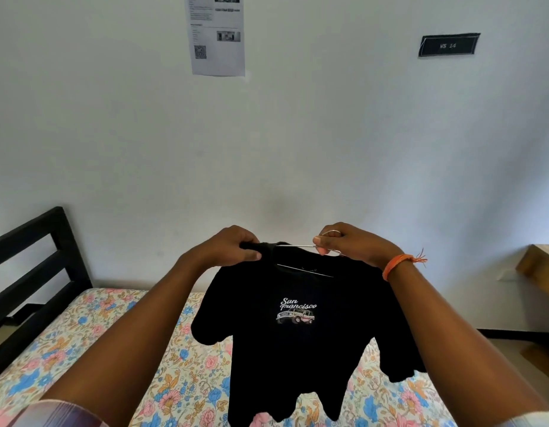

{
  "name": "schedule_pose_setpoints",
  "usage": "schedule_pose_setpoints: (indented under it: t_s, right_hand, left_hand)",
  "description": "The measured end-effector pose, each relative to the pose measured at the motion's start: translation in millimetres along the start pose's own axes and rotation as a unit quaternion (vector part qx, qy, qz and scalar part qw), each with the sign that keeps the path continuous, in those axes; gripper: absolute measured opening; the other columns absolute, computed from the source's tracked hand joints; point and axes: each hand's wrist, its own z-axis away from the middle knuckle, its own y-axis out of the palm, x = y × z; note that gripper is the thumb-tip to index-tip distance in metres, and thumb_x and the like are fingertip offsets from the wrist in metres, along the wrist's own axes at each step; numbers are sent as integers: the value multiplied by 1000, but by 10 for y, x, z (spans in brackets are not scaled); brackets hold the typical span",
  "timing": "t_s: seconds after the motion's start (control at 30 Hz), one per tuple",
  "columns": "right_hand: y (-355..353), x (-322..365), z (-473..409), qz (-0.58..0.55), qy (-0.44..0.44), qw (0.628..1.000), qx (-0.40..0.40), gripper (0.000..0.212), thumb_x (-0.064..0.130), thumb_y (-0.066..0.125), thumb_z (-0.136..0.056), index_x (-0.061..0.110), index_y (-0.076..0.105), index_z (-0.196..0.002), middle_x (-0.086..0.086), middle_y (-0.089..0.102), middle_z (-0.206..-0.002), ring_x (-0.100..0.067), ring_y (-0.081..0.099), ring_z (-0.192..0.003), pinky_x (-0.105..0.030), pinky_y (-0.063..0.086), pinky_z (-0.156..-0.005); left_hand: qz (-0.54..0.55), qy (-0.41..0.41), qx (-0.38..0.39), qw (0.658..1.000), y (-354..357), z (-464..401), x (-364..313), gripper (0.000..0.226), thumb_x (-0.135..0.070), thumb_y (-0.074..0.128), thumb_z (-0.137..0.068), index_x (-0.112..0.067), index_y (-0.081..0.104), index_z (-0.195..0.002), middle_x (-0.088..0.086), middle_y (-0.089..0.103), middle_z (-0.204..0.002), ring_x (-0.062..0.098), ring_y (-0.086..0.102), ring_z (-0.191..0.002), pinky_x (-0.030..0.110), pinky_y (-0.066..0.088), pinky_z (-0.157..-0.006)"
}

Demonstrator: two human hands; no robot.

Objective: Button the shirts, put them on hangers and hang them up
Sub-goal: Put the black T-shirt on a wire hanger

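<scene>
A black T-shirt (297, 349) with a white "San Francisco" car print hangs in the air above the bed, front towards me. My left hand (233, 246) pinches the left side of its collar. My right hand (350, 243) is closed around a thin metal wire hanger (297, 245), whose hook loops over my fingers. One wire runs across the neck opening between my hands, and another shows lower inside the collar. An orange band sits on my right wrist.
Below lies a bed with a floral sheet (91, 328) and a black bed frame (35, 257) at the left. A white wall carries a printed paper (217, 35) and a dark sign (448, 45). A wooden piece of furniture (541, 269) stands at the right.
</scene>
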Motion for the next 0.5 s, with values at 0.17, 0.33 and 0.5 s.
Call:
schedule_pose_setpoints:
  t_s: [0.17, 0.33, 0.5]
  right_hand:
    - [67, 25, -27, -1, 25, 1000, 3, 37, 40, 54, -100, 19, 68, -73, 7, 60, -102, -5, 57, -100, -30, 37, -95]
    - [47, 87, -35, 12, 12, 999, 36, 40, 39, 51, -101, 23, 65, -67, 9, 57, -73, -9, 53, -73, -29, 37, -80]
    - [-44, 44, 103, -41, 29, 998, 42, 39, 38, 52, -101, 10, 70, -80, -2, 71, -85, -18, 64, -76, -32, 52, -66]
  left_hand:
    - [23, 56, -13, 998, 146, -82, -229, 13, -21, 69, -88, -22, 77, -98, -11, 73, -84, -3, 64, -76, 16, 45, -68]
    - [70, 82, 5, 994, 187, -132, -403, 13, -17, 70, -87, -20, 77, -97, -10, 73, -81, 0, 65, -76, 18, 48, -73]
    - [50, 90, -12, 995, 171, -123, -446, 13, -18, 70, -87, -24, 77, -97, -10, 74, -86, 1, 68, -82, 16, 48, -73]
